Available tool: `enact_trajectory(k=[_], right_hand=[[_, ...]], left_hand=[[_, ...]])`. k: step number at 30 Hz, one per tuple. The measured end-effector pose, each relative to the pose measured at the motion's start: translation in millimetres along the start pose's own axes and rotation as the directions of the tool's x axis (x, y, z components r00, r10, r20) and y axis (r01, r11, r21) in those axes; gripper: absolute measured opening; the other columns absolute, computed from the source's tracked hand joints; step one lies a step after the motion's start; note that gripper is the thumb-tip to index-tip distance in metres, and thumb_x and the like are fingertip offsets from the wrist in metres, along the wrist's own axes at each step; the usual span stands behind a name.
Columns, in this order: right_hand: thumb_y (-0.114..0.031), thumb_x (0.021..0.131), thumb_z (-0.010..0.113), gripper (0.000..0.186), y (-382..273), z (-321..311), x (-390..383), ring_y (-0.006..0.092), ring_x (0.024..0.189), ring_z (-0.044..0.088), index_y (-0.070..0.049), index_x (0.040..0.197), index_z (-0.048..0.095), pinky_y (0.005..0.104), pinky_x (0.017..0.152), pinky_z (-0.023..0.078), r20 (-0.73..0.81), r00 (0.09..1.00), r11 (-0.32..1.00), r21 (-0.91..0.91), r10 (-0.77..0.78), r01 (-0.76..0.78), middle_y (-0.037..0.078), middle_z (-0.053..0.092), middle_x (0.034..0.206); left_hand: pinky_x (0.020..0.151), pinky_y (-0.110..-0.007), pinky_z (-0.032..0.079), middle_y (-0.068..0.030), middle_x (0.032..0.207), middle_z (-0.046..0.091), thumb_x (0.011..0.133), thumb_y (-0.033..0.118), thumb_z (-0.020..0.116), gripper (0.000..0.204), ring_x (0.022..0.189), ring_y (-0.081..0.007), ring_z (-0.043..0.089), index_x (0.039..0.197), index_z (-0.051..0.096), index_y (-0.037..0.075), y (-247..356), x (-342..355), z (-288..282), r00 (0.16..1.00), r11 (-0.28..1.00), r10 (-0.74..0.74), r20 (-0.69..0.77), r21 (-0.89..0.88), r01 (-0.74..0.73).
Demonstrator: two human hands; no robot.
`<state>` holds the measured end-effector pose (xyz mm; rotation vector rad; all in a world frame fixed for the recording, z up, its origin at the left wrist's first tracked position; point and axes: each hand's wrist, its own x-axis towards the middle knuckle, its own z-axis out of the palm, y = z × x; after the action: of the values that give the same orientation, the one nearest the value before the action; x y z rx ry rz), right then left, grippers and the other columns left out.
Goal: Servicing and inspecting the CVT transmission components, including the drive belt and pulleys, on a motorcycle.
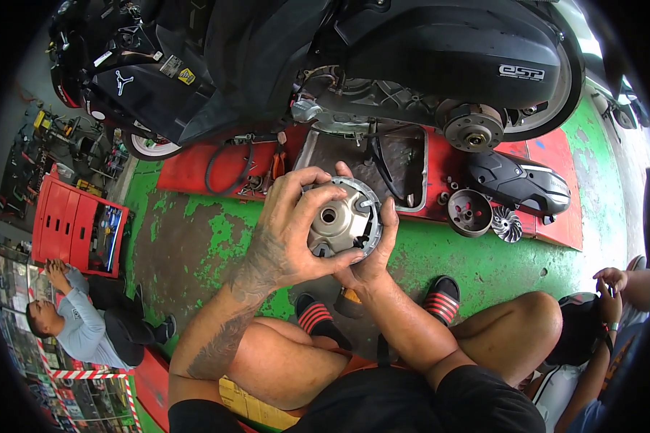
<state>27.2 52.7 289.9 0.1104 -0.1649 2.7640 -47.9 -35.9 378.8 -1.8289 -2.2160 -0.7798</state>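
Observation:
A round silver scooter variator is held up in front of me between both hands, its face with the central bore turned toward me. My left hand wraps its left side, thumb along the lower edge and fingers over the top. From below and the right, my right hand grips the rim with the fingers curled around it. The back of the variator is hidden. Beyond my hands a metal tray on the red platform holds a black drive belt.
A black scooter stands over the red platform, its clutch exposed. On the platform lie a clutch bell, a finned pulley face, a black cover and pliers. People are at left and right.

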Motion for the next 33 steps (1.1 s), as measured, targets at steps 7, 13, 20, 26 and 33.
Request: enact_trajectory(k=[7,13,20,26,33], right_hand=[[-0.075,0.089,0.045,0.091,-8,-2,1,0.027,0.126,0.053,-0.013,0.155,0.029,0.0435,0.105,0.047,0.054,0.998,0.999,0.009,-0.035,0.035,0.013,0.05,0.141],[-0.077,0.086,0.049,0.095,-7,-11,11,0.0348,0.125,0.054,-0.016,0.154,0.026,0.0525,0.107,0.045,0.108,0.987,0.982,-0.136,-0.117,0.132,0.021,0.047,0.142],[-0.077,0.087,0.047,0.093,4,-11,8,0.0346,0.121,0.058,-0.014,0.153,0.029,0.0495,0.104,0.049,0.013,0.995,0.992,-0.079,-0.095,0.096,0.02,0.05,0.14],[-0.077,0.088,0.045,0.091,8,-15,10,0.0358,0.122,0.057,-0.014,0.152,0.031,0.0494,0.105,0.048,0.002,0.993,0.982,-0.147,-0.12,0.119,0.02,0.054,0.136],[-0.08,0.087,0.044,0.093,8,-16,12,0.0409,0.126,0.054,-0.015,0.151,0.032,0.0545,0.108,0.044,0.0,0.985,0.972,-0.16,-0.175,0.173,0.02,0.054,0.136]], left_hand=[[0.094,-0.046,0.047,-0.0122,0.125,0.053,0.064,0.041,0.09,0.066,0.114,-0.0332,0.054,0.116,0.062,0.01,5,3,-11,0.997,0.998,0.048,-0.06,0.031,-0.046],[0.085,-0.04,0.052,-0.009,0.118,0.057,0.073,0.028,0.086,0.037,0.1,-0.0262,0.061,0.099,0.069,0.007,15,0,-24,0.993,0.993,-0.086,0.079,0.09,0.079],[0.093,-0.042,0.052,-0.0125,0.13,0.054,0.073,0.025,0.086,0.044,0.112,-0.0309,0.058,0.107,0.066,0.006,23,-4,-27,0.974,0.98,-0.182,0.133,0.102,0.169],[0.094,-0.043,0.05,-0.0128,0.128,0.06,0.068,0.026,0.089,0.049,0.111,-0.0323,0.059,0.105,0.066,0.003,18,-8,-20,0.973,0.976,-0.212,0.095,0.077,0.205],[0.093,-0.042,0.051,-0.0148,0.128,0.061,0.072,0.028,0.086,0.045,0.11,-0.0318,0.057,0.104,0.065,0.004,15,-15,-5,0.982,0.981,-0.181,0.054,0.075,0.176]])
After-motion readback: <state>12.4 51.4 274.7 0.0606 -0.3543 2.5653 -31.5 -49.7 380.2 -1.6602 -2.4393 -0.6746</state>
